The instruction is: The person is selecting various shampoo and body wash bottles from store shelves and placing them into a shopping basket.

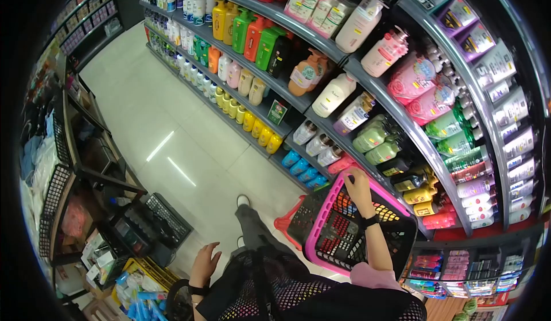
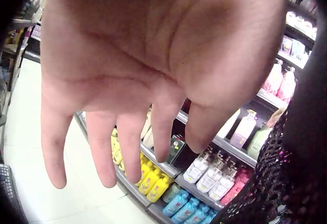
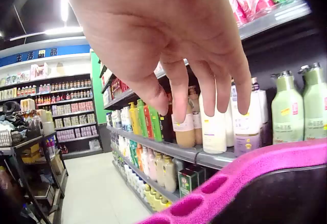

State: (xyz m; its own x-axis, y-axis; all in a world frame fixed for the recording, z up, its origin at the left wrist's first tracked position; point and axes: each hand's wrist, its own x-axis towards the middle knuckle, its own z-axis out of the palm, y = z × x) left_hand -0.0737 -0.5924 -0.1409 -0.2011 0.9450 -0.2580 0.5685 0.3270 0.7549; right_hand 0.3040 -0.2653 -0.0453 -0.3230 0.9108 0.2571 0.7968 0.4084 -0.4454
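Observation:
My left hand point(image 1: 205, 265) hangs at my side with its fingers spread and its palm bare, as the left wrist view shows. Over the pink rim of a black shopping basket point(image 1: 321, 226) reaches my right hand point(image 1: 360, 192). Seen from the right wrist, its fingers point(image 3: 208, 88) are loosely extended and point down, just above the pink rim point(image 3: 240, 175), with nothing between them. The basket stands at my right, close against the shelves; a red part point(image 1: 290, 222) shows at its side. Nearest the right hand are pump bottles, among them green ones point(image 3: 287, 109) and a white one point(image 3: 213, 127).
Long shelves point(image 1: 229, 51) of bottles curve along the front and right. Pale floor tiles point(image 1: 189, 126) run ahead between them and a dark rack point(image 1: 74, 171) at the left. A black crate point(image 1: 166, 220) and a yellow basket point(image 1: 152, 269) sit low on the left.

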